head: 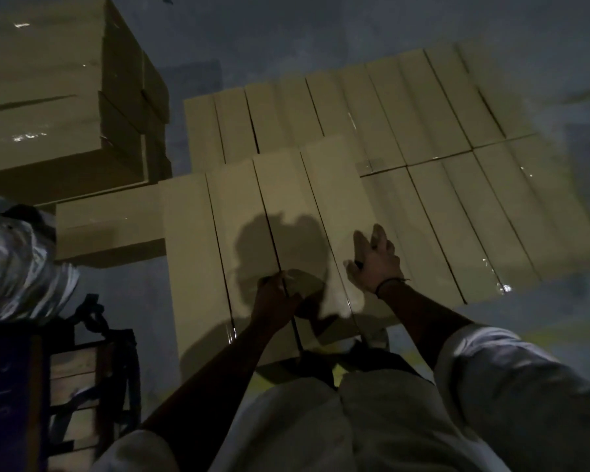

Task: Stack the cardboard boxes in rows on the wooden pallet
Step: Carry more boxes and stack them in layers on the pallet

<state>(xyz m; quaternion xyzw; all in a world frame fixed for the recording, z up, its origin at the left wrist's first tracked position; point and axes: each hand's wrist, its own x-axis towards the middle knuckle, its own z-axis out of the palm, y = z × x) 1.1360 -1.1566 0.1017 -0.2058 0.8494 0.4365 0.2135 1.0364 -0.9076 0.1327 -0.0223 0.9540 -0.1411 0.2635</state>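
Observation:
Long tan cardboard boxes lie side by side in rows below me, in dim light. A lower layer of boxes [457,185] spreads to the right and far side. A raised row of boxes [239,212] sits in front of me. My left hand [276,298] rests on the near end of a box in this row, fingers curled at the seam between two boxes. My right hand [375,258] lies flat, fingers spread, against the right side of the rightmost raised box [331,199]. The pallet under the boxes is hidden.
A tall stack of cardboard boxes [58,90] stands at the far left. One box [106,226] lies crosswise beside the raised row. A plastic-wrapped bundle [17,264] and a dark wooden frame [82,369] are at my near left. Grey floor [321,25] lies beyond.

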